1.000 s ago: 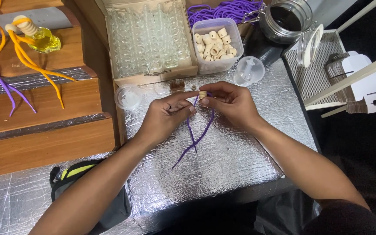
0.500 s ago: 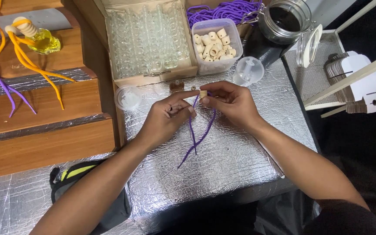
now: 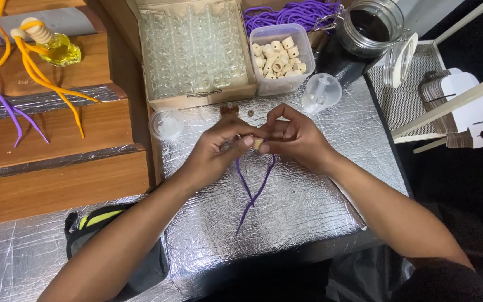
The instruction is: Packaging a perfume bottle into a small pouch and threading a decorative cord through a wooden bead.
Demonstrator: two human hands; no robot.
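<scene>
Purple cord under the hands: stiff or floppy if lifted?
Probably floppy: the purple cord hangs from the left hand and right hand in loose curves. Likely light, it is thin. Probably won't roll, lying limp on the foil-covered table.

Two bare hands meet at the frame's centre, the left hand (image 3: 214,150) and the right hand (image 3: 294,137), over one doubled purple cord (image 3: 251,190) and one small pale wooden bead (image 3: 258,143). Along the top sit one cardboard box of clear glass vials (image 3: 194,50), too many to count, one clear plastic tub of wooden beads (image 3: 279,56), one open glass jar (image 3: 371,25) and two round clear plastic lids (image 3: 166,123). At upper left stands one small glass bottle of yellow liquid (image 3: 62,49).
</scene>
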